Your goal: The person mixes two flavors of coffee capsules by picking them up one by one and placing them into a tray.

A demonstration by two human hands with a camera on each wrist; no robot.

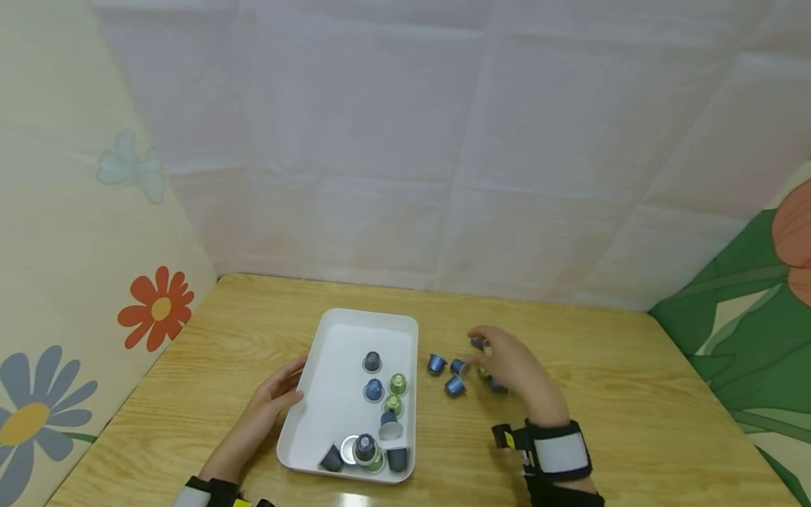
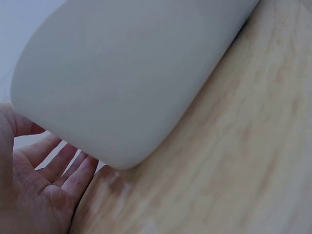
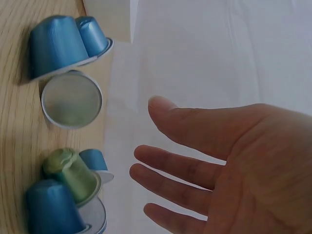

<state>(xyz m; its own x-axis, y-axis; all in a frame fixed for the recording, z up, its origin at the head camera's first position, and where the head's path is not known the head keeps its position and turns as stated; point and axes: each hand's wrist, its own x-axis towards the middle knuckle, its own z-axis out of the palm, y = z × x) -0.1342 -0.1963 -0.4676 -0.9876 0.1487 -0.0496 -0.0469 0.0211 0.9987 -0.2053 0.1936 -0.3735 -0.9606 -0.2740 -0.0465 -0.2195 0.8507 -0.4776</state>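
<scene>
A white tray [image 1: 336,415] lies on the table with several coffee capsules in it: blue, dark grey and light green ones, such as the blue capsule [image 1: 374,389] and the green capsule [image 1: 398,384]. My left hand [image 1: 269,405] rests against the tray's left side, its fingers extended along the edge. To the right of the tray lies a loose group of capsules, among them a blue capsule [image 1: 436,364] and a green capsule [image 3: 70,175]. Just above this group hovers my right hand [image 1: 513,366], thumb and fingers spread with nothing between them. It partly hides several capsules in the head view.
The wooden table [image 1: 633,408] ends at a pale cloth backdrop [image 1: 380,176]. Flower-printed cloth [image 1: 57,282] stands along the left side, and more printed cloth [image 1: 760,317] along the right. Bare wood shows right of my right arm.
</scene>
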